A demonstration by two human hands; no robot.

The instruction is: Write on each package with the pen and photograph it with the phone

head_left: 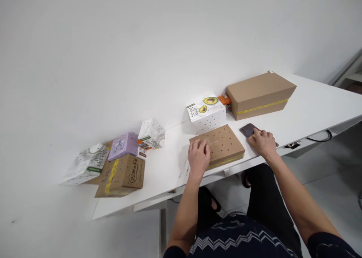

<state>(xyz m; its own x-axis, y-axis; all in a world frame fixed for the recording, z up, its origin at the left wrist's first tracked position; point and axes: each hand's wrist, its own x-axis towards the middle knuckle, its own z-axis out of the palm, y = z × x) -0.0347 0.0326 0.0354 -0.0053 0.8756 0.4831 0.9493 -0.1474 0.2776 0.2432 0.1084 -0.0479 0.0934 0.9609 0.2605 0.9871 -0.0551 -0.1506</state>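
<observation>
Box (223,141) under left hand (199,157), phone (249,127) under right hand (263,142)

The box, brown and dotted on top, lies flat at the near edge of the white table (316,103), a yellow strip along its near side. The left hand rests palm down over its left end, fingers bent and slightly apart; whether they clamp it, I cannot tell. The phone lies just right of the box, also by the near edge. The right hand lies across its middle, fingers curled and close together; the underside is hidden, so I cannot tell if it grips.

Just beyond the box stands an avocado carton (209,113). Right of that, an orange pack (224,101) sits beside a long carton (260,96) with a yellow strip, farther back than the phone.

At the left end of the table, a purple box (123,145) lies on a brown carton (124,177). A white carton (152,132) is on its right and a larger white box (90,162) on its left, tilted.
</observation>
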